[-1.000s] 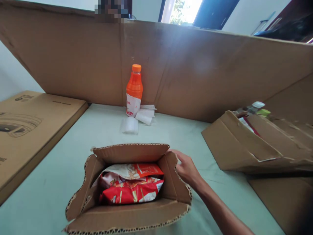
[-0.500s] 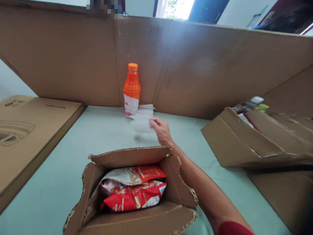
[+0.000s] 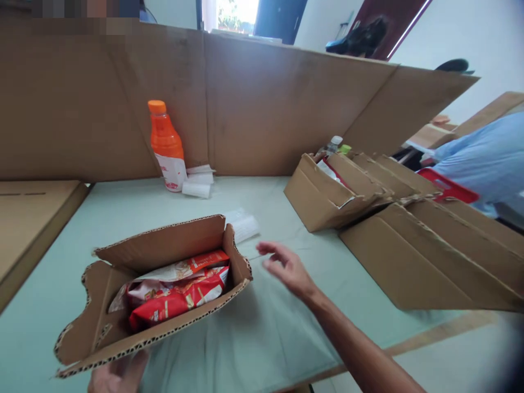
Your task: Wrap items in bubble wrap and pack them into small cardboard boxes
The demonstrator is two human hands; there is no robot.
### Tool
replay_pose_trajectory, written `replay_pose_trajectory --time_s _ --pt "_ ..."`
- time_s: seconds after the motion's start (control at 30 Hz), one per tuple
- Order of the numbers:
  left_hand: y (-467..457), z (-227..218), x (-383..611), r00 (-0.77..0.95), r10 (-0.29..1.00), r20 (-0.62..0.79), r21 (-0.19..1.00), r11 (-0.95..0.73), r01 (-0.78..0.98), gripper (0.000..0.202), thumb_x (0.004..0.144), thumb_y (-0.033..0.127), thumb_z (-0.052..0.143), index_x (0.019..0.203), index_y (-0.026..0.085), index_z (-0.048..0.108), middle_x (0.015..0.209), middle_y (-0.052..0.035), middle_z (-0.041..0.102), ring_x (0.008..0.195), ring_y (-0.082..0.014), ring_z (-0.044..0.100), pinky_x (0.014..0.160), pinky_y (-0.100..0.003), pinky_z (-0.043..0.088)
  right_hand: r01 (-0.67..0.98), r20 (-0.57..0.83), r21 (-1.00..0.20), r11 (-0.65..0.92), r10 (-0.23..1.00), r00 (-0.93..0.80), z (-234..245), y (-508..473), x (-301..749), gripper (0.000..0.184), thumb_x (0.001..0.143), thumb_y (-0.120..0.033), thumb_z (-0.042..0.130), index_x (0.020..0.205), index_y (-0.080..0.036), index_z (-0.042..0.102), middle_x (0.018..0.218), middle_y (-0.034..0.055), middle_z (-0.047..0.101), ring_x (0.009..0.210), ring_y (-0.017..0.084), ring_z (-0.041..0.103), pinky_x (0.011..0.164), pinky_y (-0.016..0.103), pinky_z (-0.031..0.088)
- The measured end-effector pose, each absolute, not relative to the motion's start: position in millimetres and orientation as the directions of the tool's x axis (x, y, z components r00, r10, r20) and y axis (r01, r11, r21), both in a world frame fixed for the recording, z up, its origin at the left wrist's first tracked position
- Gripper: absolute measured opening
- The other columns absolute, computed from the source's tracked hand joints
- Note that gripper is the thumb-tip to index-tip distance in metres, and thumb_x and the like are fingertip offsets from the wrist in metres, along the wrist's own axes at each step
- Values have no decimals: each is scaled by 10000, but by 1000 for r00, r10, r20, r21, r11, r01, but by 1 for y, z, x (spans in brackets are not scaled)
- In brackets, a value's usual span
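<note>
An uncovered cardboard box (image 3: 158, 243) with wavy cut edges stands at an angle on the table. Inside lie red and white snack packets (image 3: 180, 303), overlapping each other. My left hand (image 3: 118, 374) is at the near wall of the box, low in the frame; its fingers are partly hidden and blurred. To the right of the box my right hand (image 3: 286, 267) hovers over the table, fingers apart and holding nothing. Translucent white strips (image 3: 245, 226) lie just behind the box's right end. More white strips (image 3: 197, 189) lie beside an upright orange bottle (image 3: 167, 144).
A tall cardboard panel (image 3: 262, 109) closes off the back. On the right stand cardboard boxes, one holding bottles and packets (image 3: 317, 191), another (image 3: 417, 256) nearer me. A flat carton (image 3: 36, 218) lies at left. Someone in light blue (image 3: 483, 158) is at far right, beside a red tray (image 3: 448, 185).
My right hand has let go of the white strip and drawn back toward me. The box has turned, and my left hand has appeared below it. The view has swung right.
</note>
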State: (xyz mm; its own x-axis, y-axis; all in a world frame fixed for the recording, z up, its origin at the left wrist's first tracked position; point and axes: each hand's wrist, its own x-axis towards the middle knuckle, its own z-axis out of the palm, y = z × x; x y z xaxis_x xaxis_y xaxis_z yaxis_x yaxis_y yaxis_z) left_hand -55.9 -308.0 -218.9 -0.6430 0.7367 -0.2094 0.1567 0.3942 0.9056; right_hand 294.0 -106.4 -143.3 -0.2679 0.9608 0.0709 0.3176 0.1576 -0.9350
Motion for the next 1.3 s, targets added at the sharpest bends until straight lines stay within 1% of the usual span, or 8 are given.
replay_pose_trajectory --time_s 0.13,0.6,0.73,0.83,0.93,1.03,1.2,1.3 --pt "-299 -219 -55 -717 676 -171 912 385 145 664 660 562 756 1243 282 602 1111 -89 740 1147 -389 673 997 -562 540 254 148 -906 339 814 -561 -151 -143 246 682 824 -454 731 1428 -215 524 1440 129 573 1269 293 567 1053 439 472" --pt "-139 -170 -45 -604 794 76 963 97 250 549 628 474 773 1058 189 584 990 -49 652 901 -213 612 834 -341 517 411 151 -851 327 902 -405 -149 -46 209 517 828 -230 631 1341 -180 578 1219 96 696 1009 248 646 864 376 539" --pt "-129 -173 -50 -573 815 92 972 51 229 494 636 446 771 1014 197 573 944 -30 636 868 -193 605 795 -309 517 530 264 -706 470 869 -419 -136 -9 233 483 808 -218 610 1291 -220 626 1320 79 663 1224 278 582 1066 445 451" --pt "-132 -179 -51 -567 818 94 972 49 231 442 653 430 764 970 197 563 892 -14 622 834 -177 595 769 -292 515 679 188 -538 500 856 -482 -126 28 243 620 785 -214 628 1401 -209 559 1444 104 582 1337 318 501 1121 498 380" --pt "-142 -185 -50 -555 828 78 975 54 217 435 669 415 758 988 189 568 902 -24 633 853 -181 616 812 -313 528 755 34 -422 503 840 -541 -119 44 242 547 732 -212 714 1277 -210 666 1227 98 713 1182 324 603 1025 462 442" --pt "-159 -192 -52 -546 836 52 985 47 166 590 676 401 764 1185 190 553 1132 -92 652 1059 -229 645 989 -398 510 769 23 -379 515 836 -549 -113 11 252 304 760 -242 737 1061 -199 761 1000 98 757 1066 321 641 983 451 439" --pt "-191 -195 -61 -542 840 -19 989 96 115 657 681 397 776 1273 225 550 1297 -137 616 1211 -270 613 1107 -496 452 562 88 -538 629 704 -704 -97 -90 302 366 811 -529 752 1054 -256 771 1093 72 753 1107 290 647 1018 447 421" --pt "-195 -184 -60 -531 847 -15 978 123 169 647 694 389 766 1288 246 553 1353 -138 587 1238 -290 598 1093 -517 461 554 110 -648 523 784 -611 -92 -119 320 269 911 -477 640 1002 -260 771 1042 44 774 1009 241 692 960 409 481"
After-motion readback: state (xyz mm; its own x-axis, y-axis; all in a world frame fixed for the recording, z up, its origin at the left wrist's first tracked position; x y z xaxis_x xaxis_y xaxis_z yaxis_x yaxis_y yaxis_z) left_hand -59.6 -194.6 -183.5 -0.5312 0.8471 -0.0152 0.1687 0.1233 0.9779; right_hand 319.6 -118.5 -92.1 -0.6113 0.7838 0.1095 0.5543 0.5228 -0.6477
